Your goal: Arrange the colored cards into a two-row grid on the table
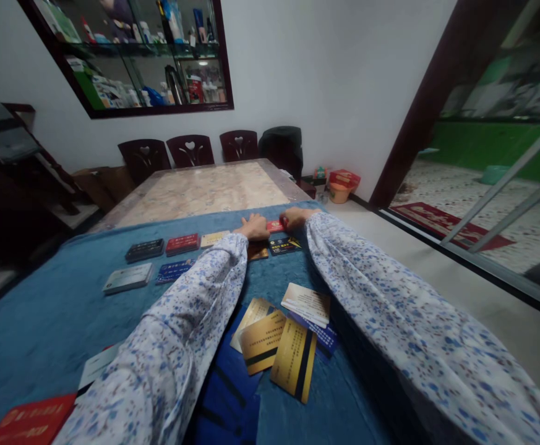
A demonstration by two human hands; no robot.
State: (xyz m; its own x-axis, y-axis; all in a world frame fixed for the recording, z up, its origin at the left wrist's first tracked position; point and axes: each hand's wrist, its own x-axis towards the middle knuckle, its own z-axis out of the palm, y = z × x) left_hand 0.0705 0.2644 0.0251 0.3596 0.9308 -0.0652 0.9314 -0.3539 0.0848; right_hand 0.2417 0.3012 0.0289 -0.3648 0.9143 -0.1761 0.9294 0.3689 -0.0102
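Near the towel's far edge, my right hand (296, 217) has its fingers closed at the right side of a red card (276, 227). Just left of that card is my left hand (253, 227), back upward, fingers somewhat apart and partly hidden; no held thing shows in it. Below my hands lie a black card with yellow marks (284, 246) and a brown-orange card (257, 251). Black cards (145, 250), red cards (182, 244) and a pale gold card (214, 239) form a row to the left. Closer in are silver cards (128, 278) and a blue card (175, 271).
Loose gold cards (294, 360), white cards (307, 303) and a dark blue card (321, 337) overlap close to me. A red card (33, 421) lies at lower left. The blue towel (65, 321) covers the near table (205, 188); chairs (190, 150) stand beyond.
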